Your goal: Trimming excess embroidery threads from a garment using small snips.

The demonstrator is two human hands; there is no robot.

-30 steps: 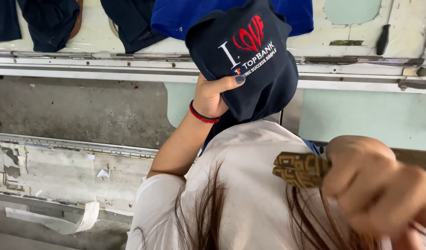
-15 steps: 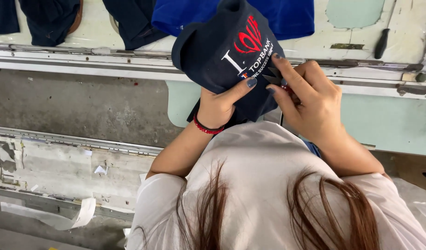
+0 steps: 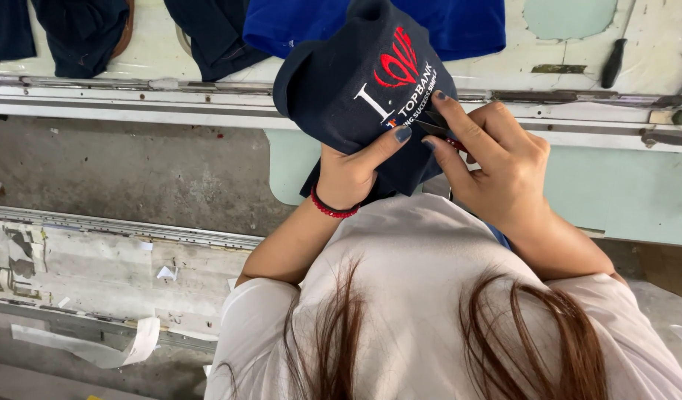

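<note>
Worktable: pale green top [image 3: 622, 192] with metal rails, running across the upper part of the view.
Floor: grey concrete [image 3: 133, 170] on the left, with a paper strip [image 3: 96, 348] lying near the bottom edge.
Blue cloth: bright blue piece [image 3: 467, 26] on the table, just behind the cap.
Dark garments: navy pieces [image 3: 81, 33] along the table's far edge, upper left.
Cap: dark navy cap [image 3: 356, 96] with red and white embroidery, held up over the table's near edge, between both hands.
Left hand: left hand [image 3: 352, 170] clasps the cap from beneath, thumb laid on the fabric; red bead bracelet [image 3: 330, 210] at the wrist.
Right hand: right hand [image 3: 496, 163] pinches a small dark tool, mostly hidden, against the embroidery.
Screwdriver: black-handled [image 3: 613, 63], upper right on the table.
</note>
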